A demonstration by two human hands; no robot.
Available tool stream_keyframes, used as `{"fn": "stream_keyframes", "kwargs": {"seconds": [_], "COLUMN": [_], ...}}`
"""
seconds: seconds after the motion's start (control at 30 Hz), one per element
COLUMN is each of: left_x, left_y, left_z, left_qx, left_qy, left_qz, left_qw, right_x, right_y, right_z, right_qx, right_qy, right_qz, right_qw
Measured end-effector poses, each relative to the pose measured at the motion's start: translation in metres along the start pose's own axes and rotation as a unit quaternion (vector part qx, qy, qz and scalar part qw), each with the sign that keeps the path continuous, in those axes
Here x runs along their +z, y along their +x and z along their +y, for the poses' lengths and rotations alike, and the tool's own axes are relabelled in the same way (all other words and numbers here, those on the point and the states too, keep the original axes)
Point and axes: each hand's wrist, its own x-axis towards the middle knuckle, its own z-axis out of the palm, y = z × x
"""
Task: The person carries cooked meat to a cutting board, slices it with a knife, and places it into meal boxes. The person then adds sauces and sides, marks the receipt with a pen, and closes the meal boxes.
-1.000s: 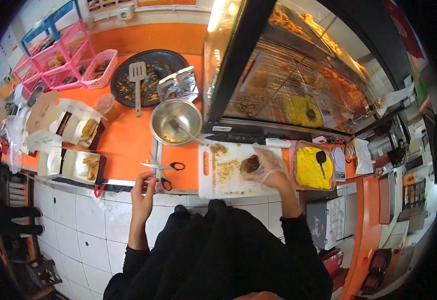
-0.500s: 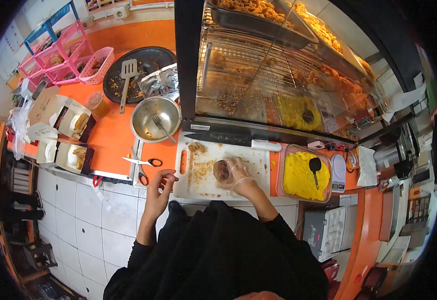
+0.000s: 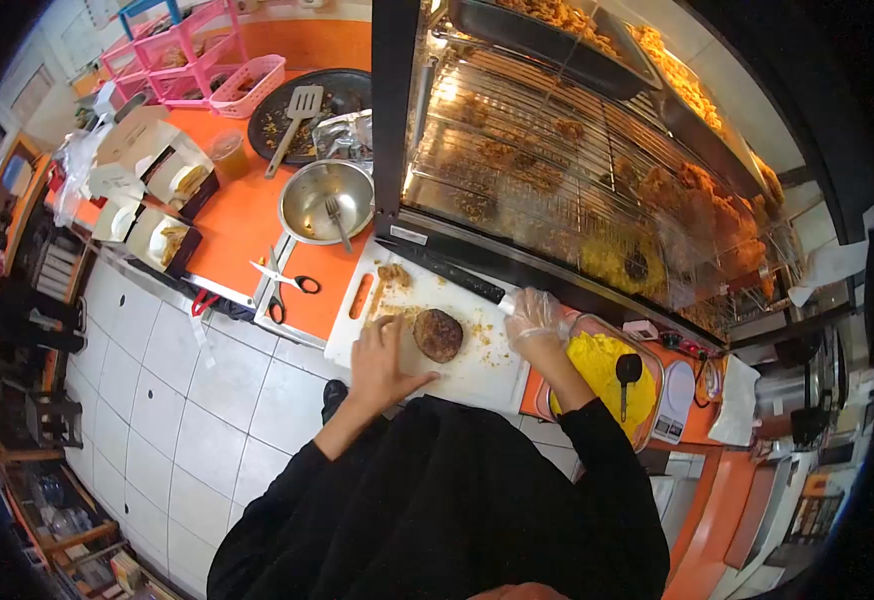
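A round brown meat patty (image 3: 439, 335) lies on the white cutting board (image 3: 487, 382) among crumbs. My left hand (image 3: 379, 362), bare, is just left of the patty with its fingers spread and holding nothing. In a clear plastic glove, my right hand (image 3: 539, 325) is closed over the white handle of a large knife at the board's right side. The knife's dark blade (image 3: 452, 272) lies along the back of the board, pointing left. Most of the handle is hidden under the glove. Some fried scraps (image 3: 393, 275) sit at the board's back left corner.
Left of the board are scissors (image 3: 282, 283), a steel bowl (image 3: 302, 225) with a fork, and open food boxes (image 3: 162, 238). A glass display cabinet (image 3: 527, 180) rises behind. To the right stand a tub of yellow rice (image 3: 597, 360) with a black spoon (image 3: 628, 372) and a scale (image 3: 675, 400).
My right hand has left the patty and moved right to the knife handle. My left hand has come over the board, beside the patty. The view has turned somewhat.
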Motion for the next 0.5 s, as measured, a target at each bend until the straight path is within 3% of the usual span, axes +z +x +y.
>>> {"fn": "stream_keyframes", "kwargs": {"seconds": [0.07,0.17,0.3,0.5], "left_x": [0.011,0.033,0.042,0.017], "left_y": [0.004,0.009,0.01,0.009], "left_z": [0.015,0.014,0.013,0.023], "left_qx": [0.008,0.01,-0.021,-0.014], "left_qy": [0.005,0.028,0.033,0.002], "left_qz": [0.006,0.015,0.015,0.062], "left_qw": [1.0,0.999,0.999,0.998], "right_x": [0.009,-0.078,-0.079,-0.088], "right_y": [-0.012,-0.027,-0.044,-0.072], "right_z": [-0.001,-0.017,-0.017,-0.038], "right_qx": [-0.008,0.028,-0.001,0.035], "right_qy": [0.07,0.162,0.248,0.281], "right_qz": [0.094,-0.083,-0.057,-0.109], "right_qw": [0.993,0.983,0.967,0.953]}}
